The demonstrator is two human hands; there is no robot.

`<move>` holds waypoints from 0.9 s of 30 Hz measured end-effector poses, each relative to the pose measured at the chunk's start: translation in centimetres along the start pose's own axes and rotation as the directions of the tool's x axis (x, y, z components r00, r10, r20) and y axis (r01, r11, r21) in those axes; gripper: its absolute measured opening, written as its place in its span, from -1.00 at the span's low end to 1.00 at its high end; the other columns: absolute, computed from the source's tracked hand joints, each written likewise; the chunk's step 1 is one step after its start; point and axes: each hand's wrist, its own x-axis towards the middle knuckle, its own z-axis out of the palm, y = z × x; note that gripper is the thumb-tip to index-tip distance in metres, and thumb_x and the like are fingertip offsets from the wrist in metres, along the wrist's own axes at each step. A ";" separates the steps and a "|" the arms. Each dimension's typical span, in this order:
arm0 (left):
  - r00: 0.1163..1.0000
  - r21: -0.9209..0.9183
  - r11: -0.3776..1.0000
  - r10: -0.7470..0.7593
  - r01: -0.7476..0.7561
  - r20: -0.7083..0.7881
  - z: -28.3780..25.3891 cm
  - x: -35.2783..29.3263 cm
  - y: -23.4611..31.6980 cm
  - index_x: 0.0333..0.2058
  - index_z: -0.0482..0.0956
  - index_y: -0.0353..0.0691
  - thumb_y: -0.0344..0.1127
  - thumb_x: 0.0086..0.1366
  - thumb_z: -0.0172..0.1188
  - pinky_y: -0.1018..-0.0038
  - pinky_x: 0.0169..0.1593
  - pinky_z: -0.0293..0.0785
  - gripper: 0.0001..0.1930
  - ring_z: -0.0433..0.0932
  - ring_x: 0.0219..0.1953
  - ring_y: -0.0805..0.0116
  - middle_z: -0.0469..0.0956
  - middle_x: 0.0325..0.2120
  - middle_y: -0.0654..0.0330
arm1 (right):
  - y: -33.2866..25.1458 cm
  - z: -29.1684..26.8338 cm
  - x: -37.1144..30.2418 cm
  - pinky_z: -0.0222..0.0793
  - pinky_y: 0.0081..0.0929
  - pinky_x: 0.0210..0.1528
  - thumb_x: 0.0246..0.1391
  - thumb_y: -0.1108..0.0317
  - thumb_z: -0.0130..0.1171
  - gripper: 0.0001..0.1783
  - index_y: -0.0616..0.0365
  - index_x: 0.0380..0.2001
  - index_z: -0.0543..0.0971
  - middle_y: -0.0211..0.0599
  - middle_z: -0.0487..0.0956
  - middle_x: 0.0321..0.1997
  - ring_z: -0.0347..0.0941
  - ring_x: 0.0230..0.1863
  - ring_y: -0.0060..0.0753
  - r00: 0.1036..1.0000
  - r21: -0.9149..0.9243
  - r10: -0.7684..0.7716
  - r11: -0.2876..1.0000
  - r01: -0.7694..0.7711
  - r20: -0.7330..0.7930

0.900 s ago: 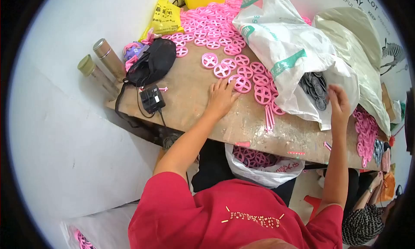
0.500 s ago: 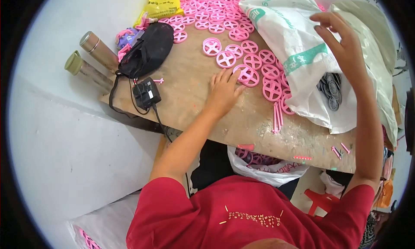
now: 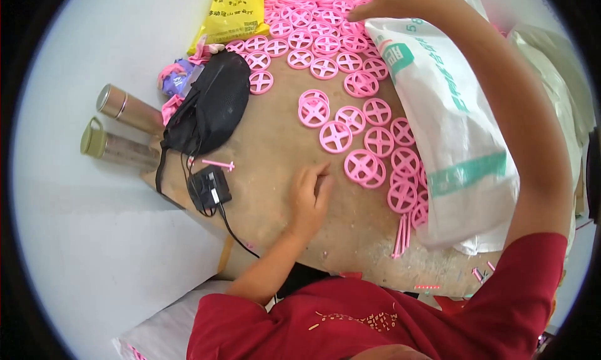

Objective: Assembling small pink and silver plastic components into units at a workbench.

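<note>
Now | right hand (image 3: 379, 2) shifted over pink plastic spoked wheels (image 3: 326, 45), fingers parted | wheels seemingly reachable | left hand (image 3: 310, 195) withdrawn, curled, contents unclear

Open to pass over the bare table (image 3: 269, 141) between black bag (image 3: 222, 103) and loose pink wheels (image 3: 335, 136). Blocked left by power adapter (image 3: 220, 178), right by big white sack (image 3: 454, 135), at the far side by heaped pink wheels (image 3: 300, 18).

Printed yellow bag (image 3: 236, 16), lettered sack (image 3: 454, 135), lettered shirt (image 3: 282, 332)
</note>
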 end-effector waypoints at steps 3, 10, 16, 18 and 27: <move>0.995 0.195 0.976 0.094 -0.096 0.016 -0.5 0.4 0.6 -0.07 0.50 -0.33 -0.32 0.21 0.16 0.32 -0.01 0.35 -0.67 0.46 -0.13 0.12 0.49 -0.19 0.03 | 3.2 4.4 7.0 0.28 -0.13 0.13 -0.04 -0.05 0.25 -0.43 -0.07 0.03 0.52 0.04 0.42 0.06 0.35 0.08 0.08 0.998 0.104 0.015 0.994 -0.021 0.057; 0.954 0.236 0.962 0.064 -0.137 0.294 0.1 1.5 0.5 -0.01 0.48 -0.16 -0.24 0.13 0.21 0.15 0.16 0.18 -0.58 0.38 0.06 0.13 0.47 -0.05 0.10 | 5.8 15.3 19.0 0.23 0.08 0.18 -0.10 -0.17 0.23 -0.43 -0.39 0.04 0.52 -0.13 0.33 0.23 0.21 0.24 0.11 0.987 0.127 0.160 0.979 -0.157 -0.019; 0.926 0.192 0.976 0.020 -0.099 0.377 0.3 1.4 0.2 -0.02 0.49 -0.09 -0.22 0.09 0.23 0.22 0.16 0.17 -0.57 0.39 0.09 0.31 0.48 -0.03 0.27 | 5.9 20.0 28.1 0.19 0.09 0.21 -0.05 -0.25 0.16 -0.40 -0.43 0.10 0.47 -0.13 0.33 0.26 0.22 0.26 0.06 0.981 -0.037 0.144 0.988 -0.150 -0.131; 0.924 0.223 0.973 -0.029 -0.062 0.381 0.0 1.8 0.5 -0.04 0.50 -0.07 -0.22 0.09 0.23 0.25 0.16 0.18 -0.59 0.39 0.08 0.35 0.48 -0.03 0.31 | 5.2 20.1 30.0 0.26 -0.06 0.14 -0.09 -0.19 0.19 -0.38 -0.15 0.02 0.53 -0.05 0.39 0.16 0.36 0.08 0.10 0.926 0.026 0.119 0.993 -0.118 -0.359; 0.961 0.129 0.991 -0.022 -0.014 0.275 0.4 1.1 0.5 -0.10 0.55 0.00 -0.23 0.10 0.23 0.27 0.04 0.26 -0.67 0.48 -0.05 0.35 0.53 -0.16 0.38 | 9.8 25.6 36.6 0.27 -0.12 0.16 -0.07 -0.25 0.17 -0.30 -0.13 0.09 0.48 -0.05 0.52 0.05 0.39 0.12 -0.01 0.998 0.216 0.043 0.975 -0.054 0.055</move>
